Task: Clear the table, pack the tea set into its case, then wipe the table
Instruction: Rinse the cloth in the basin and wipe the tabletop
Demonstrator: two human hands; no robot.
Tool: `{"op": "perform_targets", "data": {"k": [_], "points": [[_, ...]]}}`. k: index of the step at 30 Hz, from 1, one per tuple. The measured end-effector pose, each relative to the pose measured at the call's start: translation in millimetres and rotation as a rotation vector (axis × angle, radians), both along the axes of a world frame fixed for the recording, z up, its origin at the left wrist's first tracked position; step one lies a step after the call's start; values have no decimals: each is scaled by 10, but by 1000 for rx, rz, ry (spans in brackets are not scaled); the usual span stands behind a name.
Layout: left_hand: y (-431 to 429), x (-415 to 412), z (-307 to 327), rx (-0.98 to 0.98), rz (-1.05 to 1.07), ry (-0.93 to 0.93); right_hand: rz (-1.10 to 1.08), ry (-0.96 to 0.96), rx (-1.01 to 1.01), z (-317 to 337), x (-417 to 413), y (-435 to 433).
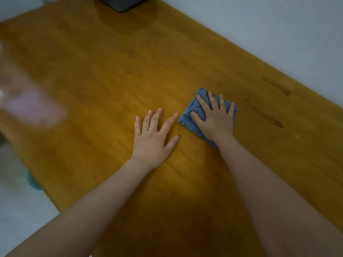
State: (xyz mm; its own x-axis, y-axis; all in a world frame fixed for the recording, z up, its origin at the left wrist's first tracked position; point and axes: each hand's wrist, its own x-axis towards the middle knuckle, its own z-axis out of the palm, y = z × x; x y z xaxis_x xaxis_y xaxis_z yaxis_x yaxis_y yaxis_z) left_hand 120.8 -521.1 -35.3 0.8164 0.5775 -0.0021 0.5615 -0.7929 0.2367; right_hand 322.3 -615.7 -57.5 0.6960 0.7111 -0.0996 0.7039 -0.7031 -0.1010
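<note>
A folded blue cloth (189, 115) lies on the orange-brown wooden table (104, 75), right of centre. My right hand (215, 119) presses flat on the cloth with its fingers spread and straight, covering most of it. My left hand (154, 136) rests flat on the bare wood just left of the cloth, fingers straight and apart, not touching the cloth. A dark grey case (124, 3) stands at the table's far edge, cut off by the top of the view.
Two dark streaks (263, 114) mark the wood to the right of the cloth. A blurred pale pink glare (31, 106) covers the left side. Pale floor (278, 25) surrounds the table, and a teal object (32, 180) shows below its left edge.
</note>
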Motion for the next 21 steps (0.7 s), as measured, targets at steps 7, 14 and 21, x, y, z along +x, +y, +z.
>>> {"op": "perform_targets", "data": {"k": [7, 14, 21], "points": [[-172, -12, -191, -24, 59, -34, 26, -24, 8, -32, 164, 92], [-555, -309, -132, -11, 57, 6, 13, -15, 57, -26, -261, -190], [-969, -538, 34, -21, 124, -28, 83, -2, 73, 2, -928, -759]]}}
